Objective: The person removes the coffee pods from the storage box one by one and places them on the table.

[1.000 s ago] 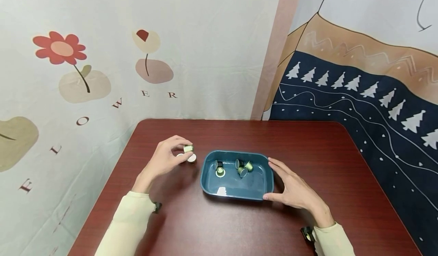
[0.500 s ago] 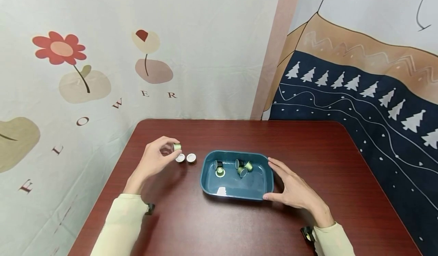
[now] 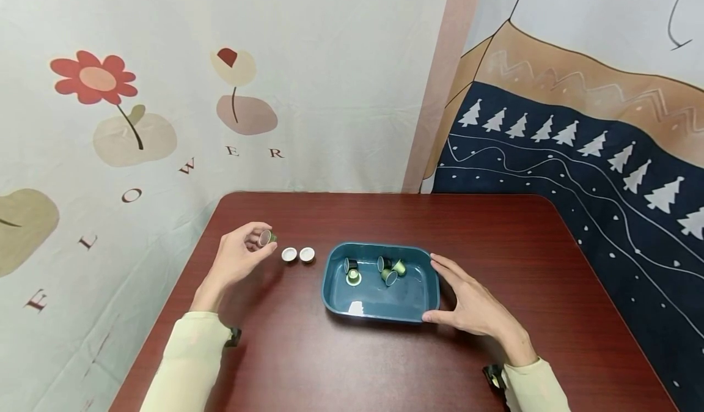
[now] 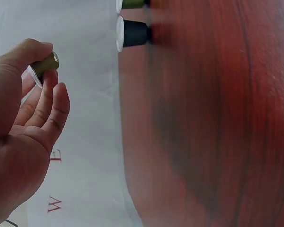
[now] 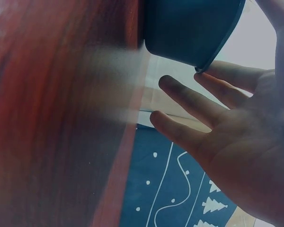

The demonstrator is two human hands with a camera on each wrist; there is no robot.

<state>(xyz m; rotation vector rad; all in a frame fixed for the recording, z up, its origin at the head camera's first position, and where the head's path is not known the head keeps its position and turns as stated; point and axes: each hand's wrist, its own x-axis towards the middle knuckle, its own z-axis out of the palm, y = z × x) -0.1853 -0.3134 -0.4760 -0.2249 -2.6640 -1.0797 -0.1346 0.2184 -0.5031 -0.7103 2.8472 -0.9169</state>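
My left hand (image 3: 233, 260) pinches a green coffee capsule (image 4: 48, 64) between thumb and fingers, above the table's left part. In the head view the silvery lid of this capsule faces toward me. Just right of that hand, two capsules stand on the table with their white lids up: one is dark (image 4: 134, 33), and the other, partly cut off in the left wrist view, is green (image 4: 132, 4). My right hand (image 3: 477, 302) touches the right end of the blue tray (image 3: 379, 314), thumb and fingers spread and fairly straight at its rim.
Inside the tray lie several green and dark capsules, such as a green one (image 3: 399, 268) on its side and another (image 3: 354, 275) lid down. The reddish-brown table (image 3: 341, 369) ends at a fabric wall (image 3: 341, 94) behind and to the left.
My left hand has moved left with the green capsule and has turned it so its lid shows. The two standing capsules have come fully into sight. My right hand and the tray stay put.
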